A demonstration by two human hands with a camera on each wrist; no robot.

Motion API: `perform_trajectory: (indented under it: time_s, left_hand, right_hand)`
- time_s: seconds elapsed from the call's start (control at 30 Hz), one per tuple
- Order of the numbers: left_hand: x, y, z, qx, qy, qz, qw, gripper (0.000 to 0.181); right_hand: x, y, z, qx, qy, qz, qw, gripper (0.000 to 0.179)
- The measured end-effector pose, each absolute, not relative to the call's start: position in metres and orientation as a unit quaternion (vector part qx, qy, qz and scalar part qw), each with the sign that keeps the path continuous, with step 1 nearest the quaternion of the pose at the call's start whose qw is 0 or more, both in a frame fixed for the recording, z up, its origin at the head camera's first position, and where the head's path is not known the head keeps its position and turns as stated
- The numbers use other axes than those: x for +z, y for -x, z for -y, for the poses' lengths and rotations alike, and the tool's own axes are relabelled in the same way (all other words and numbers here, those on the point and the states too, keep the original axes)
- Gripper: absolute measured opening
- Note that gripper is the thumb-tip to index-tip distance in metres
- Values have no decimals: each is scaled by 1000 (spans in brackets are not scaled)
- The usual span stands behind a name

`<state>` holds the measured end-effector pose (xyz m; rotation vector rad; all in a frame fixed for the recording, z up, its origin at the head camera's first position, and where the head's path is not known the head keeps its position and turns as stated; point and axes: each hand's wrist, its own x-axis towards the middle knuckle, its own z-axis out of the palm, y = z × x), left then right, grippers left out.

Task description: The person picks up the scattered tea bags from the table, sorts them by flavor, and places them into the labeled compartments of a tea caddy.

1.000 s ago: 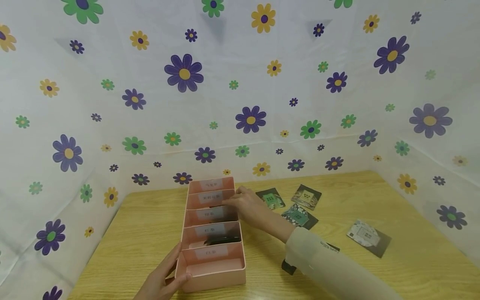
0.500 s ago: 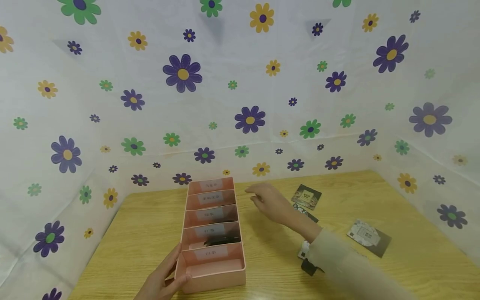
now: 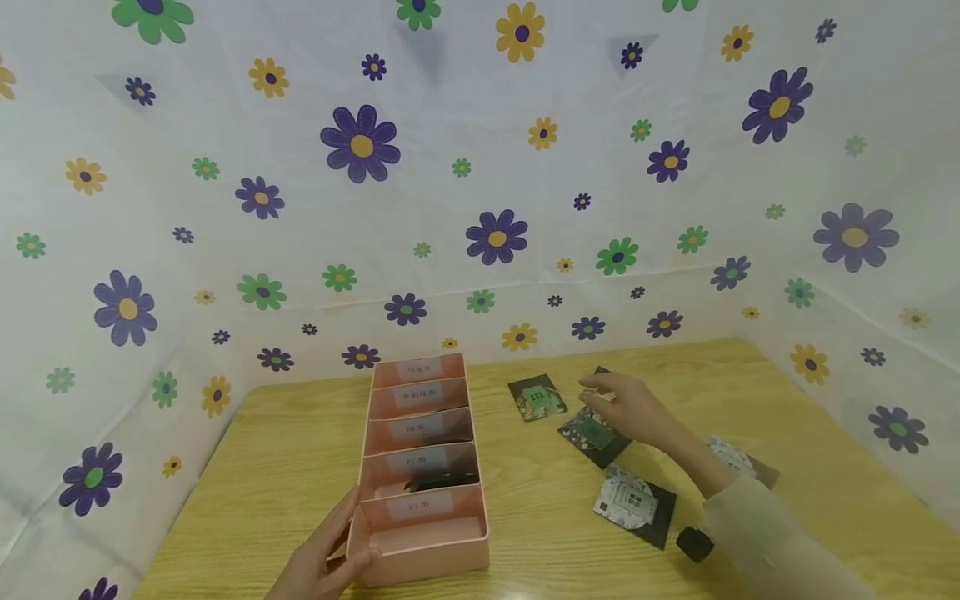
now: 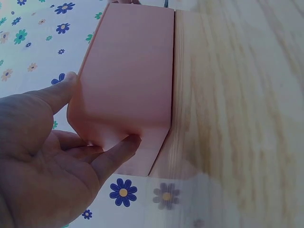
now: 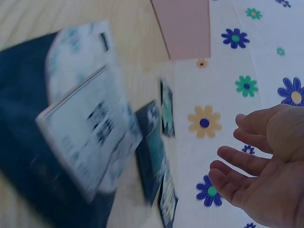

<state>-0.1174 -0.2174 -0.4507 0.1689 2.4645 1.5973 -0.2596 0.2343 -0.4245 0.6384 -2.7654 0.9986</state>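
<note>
Beige-sleeved, the right hand (image 3: 630,408) has moved from near the box (image 3: 427,567) to over the packets (image 3: 636,506), fingers loosely bent, nothing seen between them; its work, I judge, is now there. The left hand (image 3: 321,552) grips the box's near left corner. Packets lie between the box, whose far end nears the table's (image 3: 285,467) back edge, and the right edge.

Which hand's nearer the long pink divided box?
Left. The left hand holds the box at its near end; the right hand is off its right side, near dark square packets.
</note>
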Motion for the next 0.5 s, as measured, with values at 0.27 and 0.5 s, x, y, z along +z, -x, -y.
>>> perform_trajectory:
  time_s: [0.27,0.5]
  left_hand:
    - [-450,117,217,537,-52,-836,95,85]
    - [-449,117,217,531,-54,-840,95,84]
  right_hand:
    - [-438,249,-256,333,-210,918,50,35]
    - [-452,242,-261,342,-165,925,10,41]
